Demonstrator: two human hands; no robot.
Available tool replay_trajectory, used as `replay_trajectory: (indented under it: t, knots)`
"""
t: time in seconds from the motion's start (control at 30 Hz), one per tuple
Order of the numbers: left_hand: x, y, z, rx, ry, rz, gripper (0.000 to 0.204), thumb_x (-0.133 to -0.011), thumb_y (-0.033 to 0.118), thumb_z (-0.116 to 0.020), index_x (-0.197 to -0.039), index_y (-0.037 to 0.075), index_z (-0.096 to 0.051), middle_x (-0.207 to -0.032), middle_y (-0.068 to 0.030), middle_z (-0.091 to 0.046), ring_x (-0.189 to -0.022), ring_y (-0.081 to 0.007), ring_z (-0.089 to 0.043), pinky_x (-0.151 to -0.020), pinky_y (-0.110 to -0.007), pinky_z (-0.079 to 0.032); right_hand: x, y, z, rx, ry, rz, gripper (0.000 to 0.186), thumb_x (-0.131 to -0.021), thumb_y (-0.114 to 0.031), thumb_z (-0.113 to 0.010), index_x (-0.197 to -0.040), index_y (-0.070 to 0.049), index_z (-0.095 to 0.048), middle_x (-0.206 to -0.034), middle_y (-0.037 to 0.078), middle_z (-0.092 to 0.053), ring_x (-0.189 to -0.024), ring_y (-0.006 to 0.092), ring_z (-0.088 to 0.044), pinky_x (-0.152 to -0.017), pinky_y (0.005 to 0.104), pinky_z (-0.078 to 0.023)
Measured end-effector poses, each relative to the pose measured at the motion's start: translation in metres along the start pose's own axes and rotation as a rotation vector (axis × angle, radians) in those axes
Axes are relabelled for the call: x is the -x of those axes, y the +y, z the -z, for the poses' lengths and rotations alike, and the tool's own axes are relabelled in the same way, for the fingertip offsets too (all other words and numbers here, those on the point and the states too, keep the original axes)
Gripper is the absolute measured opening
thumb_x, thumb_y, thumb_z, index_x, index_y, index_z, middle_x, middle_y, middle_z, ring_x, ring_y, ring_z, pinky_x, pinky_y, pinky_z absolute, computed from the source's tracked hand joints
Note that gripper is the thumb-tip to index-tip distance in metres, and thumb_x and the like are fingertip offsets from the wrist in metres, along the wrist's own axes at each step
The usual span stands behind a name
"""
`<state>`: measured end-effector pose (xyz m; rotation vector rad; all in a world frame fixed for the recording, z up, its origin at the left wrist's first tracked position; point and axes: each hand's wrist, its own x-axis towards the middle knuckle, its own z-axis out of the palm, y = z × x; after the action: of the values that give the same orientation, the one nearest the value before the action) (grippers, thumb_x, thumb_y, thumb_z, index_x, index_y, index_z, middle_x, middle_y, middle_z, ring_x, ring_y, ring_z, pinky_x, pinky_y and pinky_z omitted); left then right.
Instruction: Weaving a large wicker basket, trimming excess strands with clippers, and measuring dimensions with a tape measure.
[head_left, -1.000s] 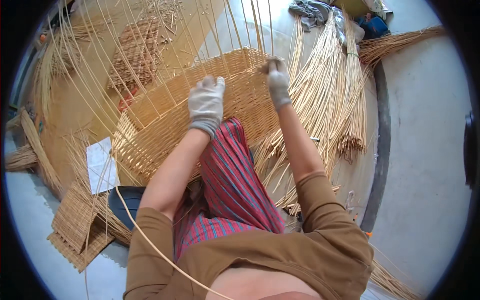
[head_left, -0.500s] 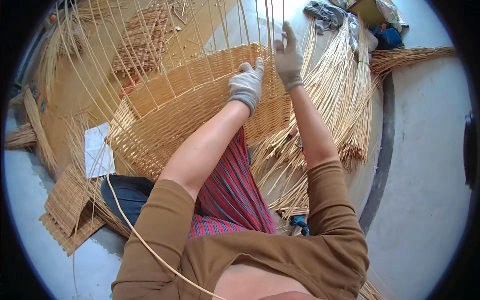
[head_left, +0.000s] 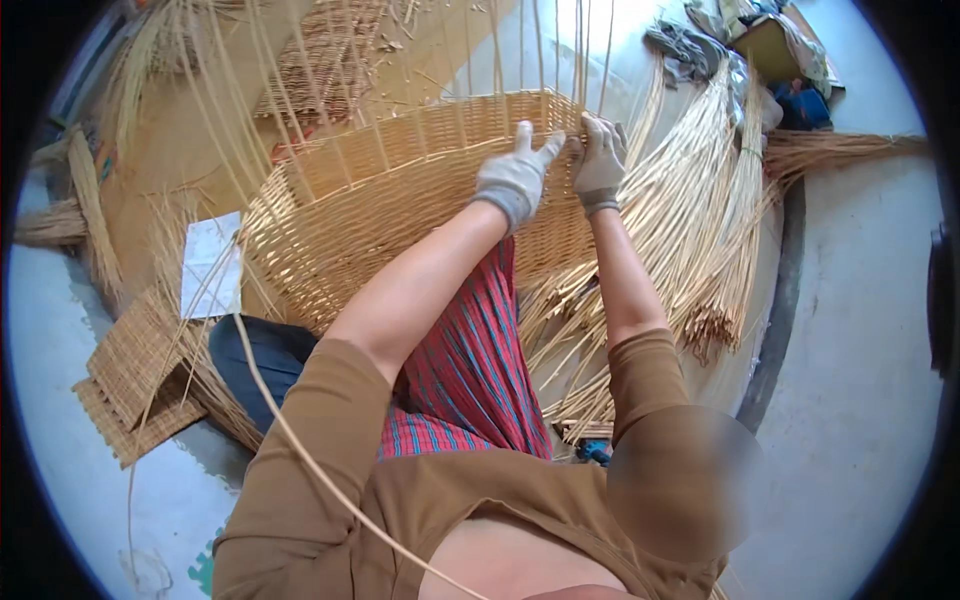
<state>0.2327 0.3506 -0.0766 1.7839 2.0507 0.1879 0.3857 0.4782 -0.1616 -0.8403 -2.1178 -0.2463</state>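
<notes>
A long woven cane basket [head_left: 370,220] with tall upright rods rests tilted against my lap on striped red cloth [head_left: 460,350]. My left hand [head_left: 510,175], in a pale glove, lies on the basket's near side toward the right end, two fingers stretched up and apart at the rim. My right hand [head_left: 600,160], gloved too, is closed on the rim at the right-hand corner, where several uprights stand. A long loose cane [head_left: 290,420] runs diagonally over my left arm.
Long bundles of pale cane [head_left: 680,230] lie at the right, browner stalks [head_left: 850,150] behind. Woven mats [head_left: 145,390] and a paper sheet [head_left: 208,262] are at left; another mat [head_left: 310,60] lies beyond the basket. A blue container [head_left: 800,105] sits back right beside grey cloth [head_left: 680,55].
My left hand has moved right along the basket wall. My right hand rose up the uprights half a second ago and is now down at the corner, closed on the rim.
</notes>
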Motion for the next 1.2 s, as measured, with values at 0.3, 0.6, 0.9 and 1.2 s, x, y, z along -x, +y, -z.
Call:
replay_trajectory:
  t: [0.3, 0.6, 0.9, 1.2]
  knots:
    - [0.256, -0.222, -0.045, -0.158, 0.733, 0.24, 0.039, -0.087, 0.007, -0.065, -0.124, 0.016, -0.067, -0.128, -0.0132, -0.06, -0.121, -0.0332, -0.056, -0.104, -0.045, -0.043, 0.012, -0.018, 0.03, 0.056, -0.161, -0.121, 0.037, -0.094, -0.027, -0.06, -0.129, -0.015, -0.061, -0.133, 0.012, -0.06, -0.13, 0.0339, -0.051, -0.117, 0.0434, -0.032]
    - [0.275, -0.264, -0.07, 0.537, 1.184, 0.565, 0.022, -0.085, 0.012, -0.072, -0.105, 0.007, -0.064, -0.104, -0.0119, -0.061, -0.096, -0.0294, -0.063, -0.084, -0.035, -0.053, 0.012, -0.045, 0.055, 0.045, -0.237, -0.198, 0.047, -0.091, -0.021, -0.066, -0.133, -0.004, -0.055, -0.135, 0.019, -0.056, -0.129, 0.0378, -0.049, -0.11, 0.046, -0.038]
    - [0.25, -0.316, -0.052, 1.792, 1.342, -0.03, 0.041, -0.089, 0.028, -0.073, -0.118, 0.001, -0.061, -0.116, -0.0154, -0.067, -0.108, -0.0311, -0.065, -0.095, -0.039, -0.05, -0.001, -0.371, 0.083, -0.892, -0.349, 0.055, 0.028, -0.082, 0.005, -0.067, -0.102, -0.013, -0.073, -0.095, 0.008, -0.071, -0.089, 0.0256, -0.066, -0.08, 0.0354, -0.053]
    - [0.263, -0.314, -0.056, 1.763, 1.105, 0.122, 0.034, -0.103, 0.024, -0.05, -0.131, 0.004, -0.051, -0.121, -0.0088, -0.059, -0.113, -0.0241, -0.061, -0.095, -0.035, -0.052, -0.03, -0.47, 0.087, -0.839, -0.516, 0.473, 0.033, -0.079, -0.01, -0.067, -0.11, -0.021, -0.07, -0.092, 0.007, -0.068, -0.081, 0.031, -0.066, -0.071, 0.0436, -0.054]
